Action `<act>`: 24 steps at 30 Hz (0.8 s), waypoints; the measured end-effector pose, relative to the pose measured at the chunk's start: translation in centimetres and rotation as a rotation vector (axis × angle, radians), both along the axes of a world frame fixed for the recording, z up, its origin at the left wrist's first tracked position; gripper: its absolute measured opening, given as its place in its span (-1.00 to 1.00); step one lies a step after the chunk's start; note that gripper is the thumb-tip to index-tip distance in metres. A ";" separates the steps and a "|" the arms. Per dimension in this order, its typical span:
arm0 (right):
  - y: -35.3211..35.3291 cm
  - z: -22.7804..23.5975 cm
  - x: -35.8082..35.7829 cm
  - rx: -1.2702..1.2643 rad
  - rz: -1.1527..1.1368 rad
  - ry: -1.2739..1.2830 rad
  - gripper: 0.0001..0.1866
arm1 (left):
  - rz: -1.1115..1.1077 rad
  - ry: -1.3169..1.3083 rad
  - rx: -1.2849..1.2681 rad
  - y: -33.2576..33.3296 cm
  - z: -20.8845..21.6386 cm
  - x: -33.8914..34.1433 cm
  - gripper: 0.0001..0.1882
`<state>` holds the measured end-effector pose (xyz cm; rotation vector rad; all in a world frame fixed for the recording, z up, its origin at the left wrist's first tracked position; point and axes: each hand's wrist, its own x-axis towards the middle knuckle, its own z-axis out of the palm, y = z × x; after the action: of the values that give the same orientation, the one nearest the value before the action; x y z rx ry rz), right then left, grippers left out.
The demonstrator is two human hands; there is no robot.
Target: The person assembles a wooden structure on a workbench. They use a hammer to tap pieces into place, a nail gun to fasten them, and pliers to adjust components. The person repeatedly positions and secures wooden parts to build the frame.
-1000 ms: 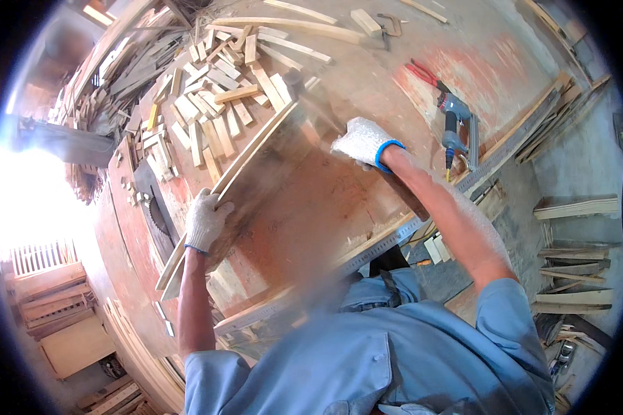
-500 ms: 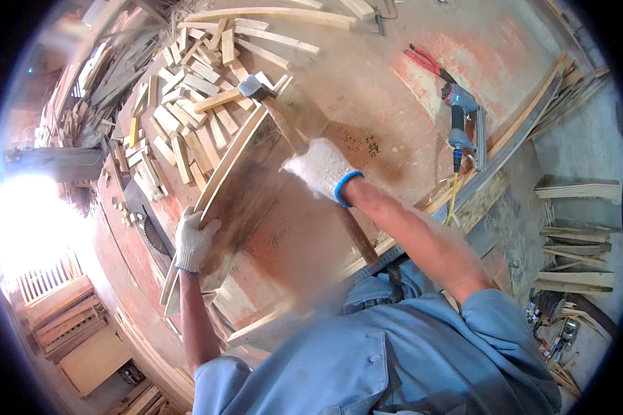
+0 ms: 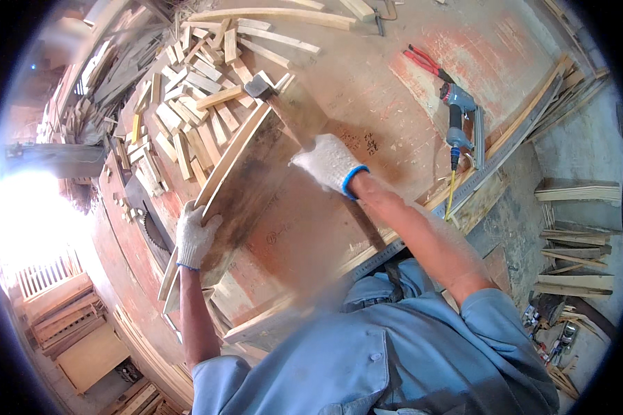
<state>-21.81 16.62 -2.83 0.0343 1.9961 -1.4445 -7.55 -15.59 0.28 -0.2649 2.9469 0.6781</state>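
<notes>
My right hand [image 3: 330,163], in a white glove with a blue cuff, grips the wooden handle of a hammer [image 3: 259,87]. Its metal head is down at the far end of a long wooden board assembly [image 3: 246,176] that lies slanted on the workbench. My left hand [image 3: 194,236], also gloved, clasps the near left edge of that board, on a thin strip of wood along its side. Several short wood offcuts [image 3: 180,117] lie scattered just beyond the hammer head.
A grey and blue power tool [image 3: 458,114] with a yellow hose lies at the right of the reddish bench [image 3: 394,62], beside red-handled pliers [image 3: 426,62]. A circular saw blade [image 3: 154,238] pokes through the bench by my left hand. Long slats [image 3: 277,15] lie at the back.
The hammer has swung from a raised position down and away onto the board's far end. My right hand has come lower and nearer the board. My left hand keeps its hold.
</notes>
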 end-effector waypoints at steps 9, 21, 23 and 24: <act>9.3 2.8 1.3 -0.150 0.111 -0.173 -0.81 | -0.071 0.133 -0.252 6.9 0.3 1.8 -0.77; 16.0 0.6 0.9 -0.360 -0.241 -0.363 -0.87 | -0.046 0.098 -0.349 8.5 -0.8 3.2 -0.79; 16.3 -0.8 0.4 -0.307 -0.215 -0.342 -0.86 | -0.044 0.110 -0.333 9.0 -0.6 3.3 -0.79; 16.6 -1.4 0.2 -0.296 -0.196 -0.332 -0.86 | -0.043 0.116 -0.324 9.1 -0.6 3.2 -0.79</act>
<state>-21.64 33.19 -4.27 0.3272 1.5317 -1.7200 -4.32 -6.46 -0.31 -0.1931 3.1543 0.2134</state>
